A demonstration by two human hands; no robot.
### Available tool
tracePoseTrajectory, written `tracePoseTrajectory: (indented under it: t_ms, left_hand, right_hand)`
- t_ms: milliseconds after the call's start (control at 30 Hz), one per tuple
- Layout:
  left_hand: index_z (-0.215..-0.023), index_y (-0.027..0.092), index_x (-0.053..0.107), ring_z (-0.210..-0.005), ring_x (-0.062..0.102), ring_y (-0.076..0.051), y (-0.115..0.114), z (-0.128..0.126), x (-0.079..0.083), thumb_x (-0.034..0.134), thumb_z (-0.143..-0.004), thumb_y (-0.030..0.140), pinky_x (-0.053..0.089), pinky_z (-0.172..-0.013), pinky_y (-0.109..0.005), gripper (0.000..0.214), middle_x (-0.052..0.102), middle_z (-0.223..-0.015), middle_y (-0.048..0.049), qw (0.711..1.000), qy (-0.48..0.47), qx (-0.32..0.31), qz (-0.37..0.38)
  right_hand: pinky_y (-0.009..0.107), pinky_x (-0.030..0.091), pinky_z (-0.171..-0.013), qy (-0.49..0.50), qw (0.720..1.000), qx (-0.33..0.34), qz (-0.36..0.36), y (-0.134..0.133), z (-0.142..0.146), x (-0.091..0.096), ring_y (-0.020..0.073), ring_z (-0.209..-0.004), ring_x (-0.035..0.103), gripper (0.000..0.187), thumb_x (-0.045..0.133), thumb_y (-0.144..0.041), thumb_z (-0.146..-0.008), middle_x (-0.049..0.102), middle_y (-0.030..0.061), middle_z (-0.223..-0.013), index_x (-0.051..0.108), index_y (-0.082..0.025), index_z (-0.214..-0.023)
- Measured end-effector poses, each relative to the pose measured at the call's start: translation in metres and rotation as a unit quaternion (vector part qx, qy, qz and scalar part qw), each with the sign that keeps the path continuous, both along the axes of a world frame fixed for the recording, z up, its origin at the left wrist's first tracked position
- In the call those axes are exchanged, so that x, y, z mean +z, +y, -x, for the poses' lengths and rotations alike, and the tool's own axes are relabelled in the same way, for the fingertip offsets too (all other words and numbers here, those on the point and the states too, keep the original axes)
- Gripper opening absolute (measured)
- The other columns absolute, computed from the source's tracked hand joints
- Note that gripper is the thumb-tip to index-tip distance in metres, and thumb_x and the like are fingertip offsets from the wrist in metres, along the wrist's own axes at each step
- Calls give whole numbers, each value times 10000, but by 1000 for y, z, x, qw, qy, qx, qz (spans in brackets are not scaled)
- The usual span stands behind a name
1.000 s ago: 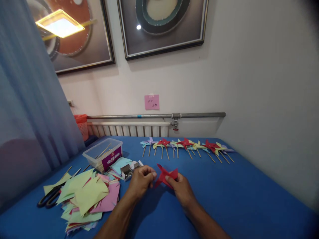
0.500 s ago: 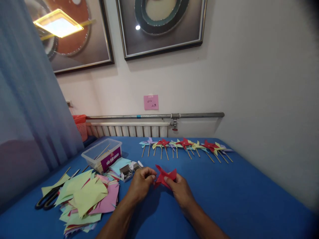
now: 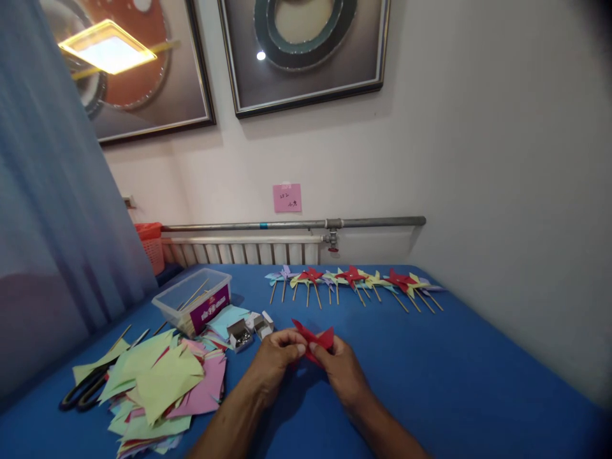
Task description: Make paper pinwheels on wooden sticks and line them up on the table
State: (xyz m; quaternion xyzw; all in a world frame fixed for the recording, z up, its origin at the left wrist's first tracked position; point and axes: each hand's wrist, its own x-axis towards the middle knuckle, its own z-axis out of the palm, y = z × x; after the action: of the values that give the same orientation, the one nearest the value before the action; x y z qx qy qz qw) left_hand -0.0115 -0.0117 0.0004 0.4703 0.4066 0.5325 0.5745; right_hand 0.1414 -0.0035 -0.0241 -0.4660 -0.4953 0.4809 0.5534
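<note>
A folded red paper pinwheel (image 3: 319,338) is held above the blue surface, between my two hands. My right hand (image 3: 343,366) grips it from the right, thumb pressed near its centre. My left hand (image 3: 277,357) closes on its left side, thumb and forefinger pinched together; anything small between those fingertips is hidden. Just beyond my left hand lie a small open box (image 3: 240,336) of shiny metal pins and another small white box (image 3: 262,325). A loose pile of cut paper sheets (image 3: 169,382) in several colours spreads to the left.
Black-handled scissors (image 3: 90,386) lie left of the paper. A clear plastic tub (image 3: 165,305) with wooden sticks stands behind it. Several finished pinwheels on sticks (image 3: 351,276) line the far edge of the blue-covered table (image 3: 430,382), below a pipe (image 3: 382,222).
My left hand has moved in against the red pinwheel, its fingertips now meeting the paper near my right thumb. The pinwheel is tilted and more covered by my fingers.
</note>
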Motion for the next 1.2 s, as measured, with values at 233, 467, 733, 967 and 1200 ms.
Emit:
tracePoseTrajectory:
  t_ms: [233, 467, 733, 967, 1200]
  left_hand:
    - [-705, 151, 703, -486, 397, -77, 1, -1, 3, 858, -582, 377, 274, -513, -231, 300, 539, -527, 46, 998, 62, 2, 19]
    - [-699, 161, 689, -493, 380, -77, 1, 1, 2, 809, -621, 410, 260, -507, -231, 288, 520, -531, 50, 997, 72, -10, -3]
    - [-704, 153, 691, -480, 382, -78, 2, 2, 4, 822, -588, 406, 253, -507, -233, 308, 539, -528, 40, 996, 81, -12, 25]
    - [-689, 161, 726, -529, 424, -96, 5, 0, -2, 753, -623, 309, 307, -539, -233, 165, 598, -577, 24, 994, 107, 21, -27]
    - [-702, 177, 705, -589, 465, -118, 2, 0, 0, 685, -686, 287, 335, -581, -243, 112, 617, -634, 17, 986, 150, 19, -64]
  right_hand:
    - [277, 455, -620, 23, 999, 22, 1, -4, 4, 2, 172, -628, 574, 184, 741, -363, -680, 676, -4, -664, 688, -199, -744]
    - [276, 457, -619, 42, 999, 31, 11, -2, 4, -1, 169, -628, 578, 218, 775, -369, -672, 685, 0, -669, 702, -189, -771]
    - [262, 439, -592, 66, 995, 68, 19, -4, 3, 1, 156, -612, 572, 268, 794, -411, -662, 672, -11, -662, 686, -187, -762]
    - [263, 440, -615, 72, 994, 78, 27, -5, 2, 1, 151, -619, 571, 274, 809, -405, -666, 667, -20, -673, 679, -184, -761]
    - [274, 456, -633, 52, 997, 56, 6, -5, 5, 3, 162, -631, 564, 206, 758, -373, -680, 664, -10, -674, 674, -194, -741]
